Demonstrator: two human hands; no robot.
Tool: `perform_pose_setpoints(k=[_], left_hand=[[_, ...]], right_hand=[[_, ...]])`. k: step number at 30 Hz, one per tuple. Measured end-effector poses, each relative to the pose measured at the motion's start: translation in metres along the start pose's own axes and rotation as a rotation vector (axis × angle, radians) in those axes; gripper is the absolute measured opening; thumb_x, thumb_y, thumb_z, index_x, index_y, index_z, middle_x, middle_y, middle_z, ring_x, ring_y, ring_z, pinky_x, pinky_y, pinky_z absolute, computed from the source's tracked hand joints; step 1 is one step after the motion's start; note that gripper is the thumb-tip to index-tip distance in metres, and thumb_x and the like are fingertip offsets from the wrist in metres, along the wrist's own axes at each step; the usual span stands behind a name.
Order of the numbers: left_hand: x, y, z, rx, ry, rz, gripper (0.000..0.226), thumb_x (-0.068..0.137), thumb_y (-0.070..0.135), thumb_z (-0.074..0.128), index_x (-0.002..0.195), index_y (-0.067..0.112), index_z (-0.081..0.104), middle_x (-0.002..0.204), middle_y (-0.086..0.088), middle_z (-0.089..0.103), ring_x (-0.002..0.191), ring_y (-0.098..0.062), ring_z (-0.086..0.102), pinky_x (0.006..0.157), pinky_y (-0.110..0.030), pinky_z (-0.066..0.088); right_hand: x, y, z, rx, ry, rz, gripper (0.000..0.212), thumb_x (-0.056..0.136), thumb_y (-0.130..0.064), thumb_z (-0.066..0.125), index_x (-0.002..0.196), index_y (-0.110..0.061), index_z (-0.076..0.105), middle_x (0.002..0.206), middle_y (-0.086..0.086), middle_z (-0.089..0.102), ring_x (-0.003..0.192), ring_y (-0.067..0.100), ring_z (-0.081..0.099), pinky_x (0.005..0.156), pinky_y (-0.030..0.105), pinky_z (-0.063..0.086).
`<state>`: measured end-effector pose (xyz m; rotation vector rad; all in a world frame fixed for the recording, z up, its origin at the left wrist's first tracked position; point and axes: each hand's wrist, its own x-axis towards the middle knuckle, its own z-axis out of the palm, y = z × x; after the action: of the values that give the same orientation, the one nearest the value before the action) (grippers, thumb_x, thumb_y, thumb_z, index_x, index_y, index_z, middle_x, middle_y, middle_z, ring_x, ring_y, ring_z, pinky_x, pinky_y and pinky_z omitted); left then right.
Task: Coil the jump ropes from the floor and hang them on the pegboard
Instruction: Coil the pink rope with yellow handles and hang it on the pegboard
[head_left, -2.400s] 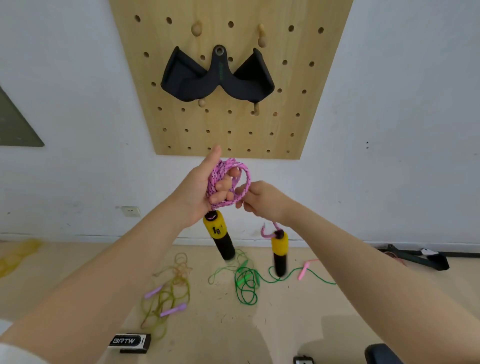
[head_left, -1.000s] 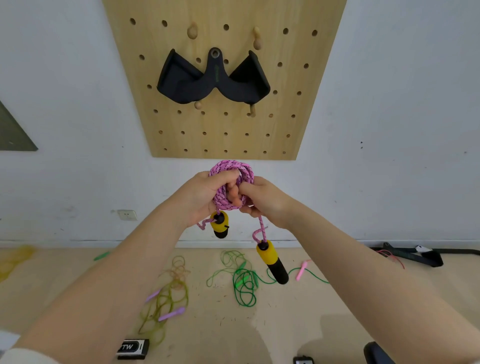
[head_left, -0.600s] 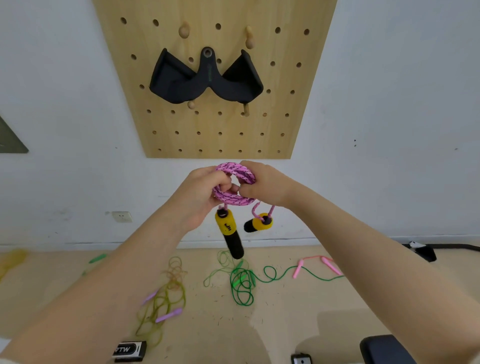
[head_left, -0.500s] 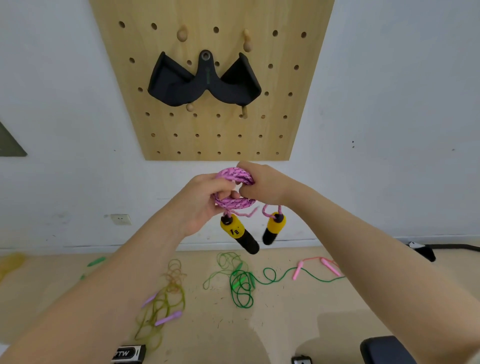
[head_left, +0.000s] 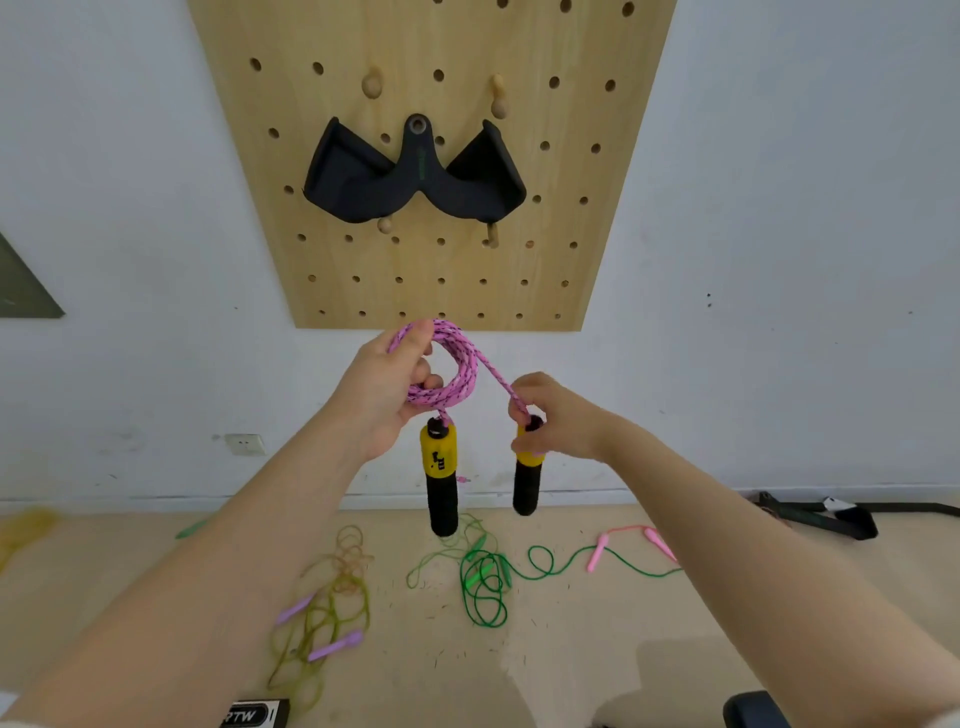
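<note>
The pegboard (head_left: 431, 171) is on the wall (head_left: 779, 208), and a grip attachment (head_left: 415, 184) hangs on it between its pegs. Below the pegboard and in front of it, the left hand (head_left: 382, 395) holds the coiled rope (head_left: 447, 364). One handle (head_left: 440, 475) hangs under this hand. The right hand (head_left: 558, 418) is just to the right and grips the second handle (head_left: 527, 467). A strand runs between both hands. On the floor (head_left: 571, 649) behind the hands lie two loose ropes: one (head_left: 324, 603) on the left, one (head_left: 488, 577) more to the right.
</note>
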<state>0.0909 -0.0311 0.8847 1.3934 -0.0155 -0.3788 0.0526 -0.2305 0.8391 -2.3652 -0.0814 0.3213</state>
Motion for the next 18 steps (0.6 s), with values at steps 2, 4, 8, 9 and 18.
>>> perform_pose_setpoints(k=[2, 4, 8, 9, 18], left_hand=[[0.004, -0.003, -0.001, 0.056, 0.023, 0.036, 0.020, 0.096, 0.033, 0.048, 0.089, 0.015, 0.052, 0.046, 0.007, 0.033, 0.048, -0.012, 0.042, 0.061, -0.026, 0.045], [0.006, -0.006, -0.004, 0.145, 0.030, 0.085, 0.019, 0.096, 0.033, 0.048, 0.103, 0.016, 0.054, 0.049, 0.006, 0.032, 0.052, -0.013, 0.042, 0.063, -0.025, 0.045], [0.010, -0.012, -0.014, 0.231, 0.099, 0.135, 0.017, 0.096, 0.034, 0.048, 0.095, 0.019, 0.056, 0.054, 0.003, 0.035, 0.058, -0.016, 0.045, 0.069, -0.028, 0.044], [0.011, -0.014, -0.016, 0.261, 0.113, 0.156, 0.017, 0.096, 0.034, 0.048, 0.089, 0.021, 0.056, 0.056, 0.001, 0.037, 0.058, -0.016, 0.045, 0.070, -0.030, 0.044], [0.021, -0.036, -0.024, 0.539, 0.150, 0.139, 0.028, 0.097, 0.037, 0.042, 0.079, 0.018, 0.049, 0.066, -0.004, 0.050, 0.066, -0.020, 0.049, 0.065, -0.031, 0.040]], right_hand=[[0.007, 0.007, 0.002, -0.051, 0.111, 0.067, 0.028, 0.073, 0.001, 0.063, 0.078, -0.011, 0.038, 0.093, 0.008, 0.049, 0.086, 0.024, 0.046, 0.069, 0.027, 0.039], [0.011, 0.013, 0.003, 0.006, 0.158, 0.166, 0.028, 0.078, -0.002, 0.063, 0.088, -0.012, 0.039, 0.103, 0.014, 0.056, 0.083, 0.027, 0.050, 0.067, 0.029, 0.042], [0.009, 0.014, 0.001, 0.327, 0.275, 0.322, 0.036, 0.082, -0.024, 0.068, 0.108, -0.017, 0.045, 0.089, 0.003, 0.053, 0.069, 0.016, 0.049, 0.056, 0.023, 0.042], [0.007, 0.013, 0.000, 0.409, 0.313, 0.387, 0.035, 0.081, -0.033, 0.068, 0.105, -0.015, 0.050, 0.087, 0.003, 0.054, 0.069, 0.016, 0.052, 0.057, 0.024, 0.045], [-0.006, -0.021, -0.013, 1.201, 0.317, 0.269, 0.025, 0.091, -0.037, 0.057, 0.091, -0.013, 0.053, 0.079, 0.007, 0.062, 0.073, 0.020, 0.064, 0.060, 0.024, 0.057]])
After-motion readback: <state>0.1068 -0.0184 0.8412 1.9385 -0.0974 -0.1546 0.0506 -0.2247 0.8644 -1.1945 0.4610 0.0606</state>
